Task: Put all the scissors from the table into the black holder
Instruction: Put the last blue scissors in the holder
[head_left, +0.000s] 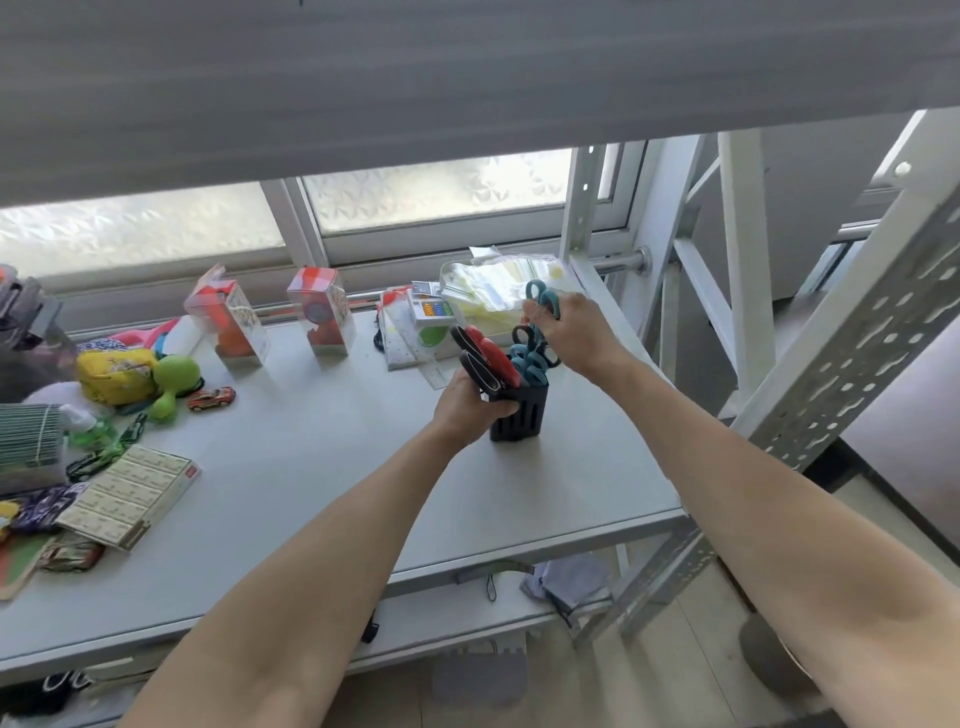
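The black holder (522, 415) stands upright on the grey table (311, 467), right of centre. My left hand (467, 408) grips its left side. Red-handled scissors (491, 356) and teal-handled scissors (532, 364) stick out of its top, handles up. My right hand (569, 332) is just above and to the right of the holder, closed on another pair of teal scissors (543, 299) whose handles show above my fingers. Their blades are hidden behind my hand and the other handles.
Boxed toys (322, 312) and a clear plastic bin (498, 291) stand along the window side. A toy car (210, 399), a yellow pouch (117, 374), a flat box (130, 493) and other clutter fill the left. A metal rack post (831, 364) rises at right.
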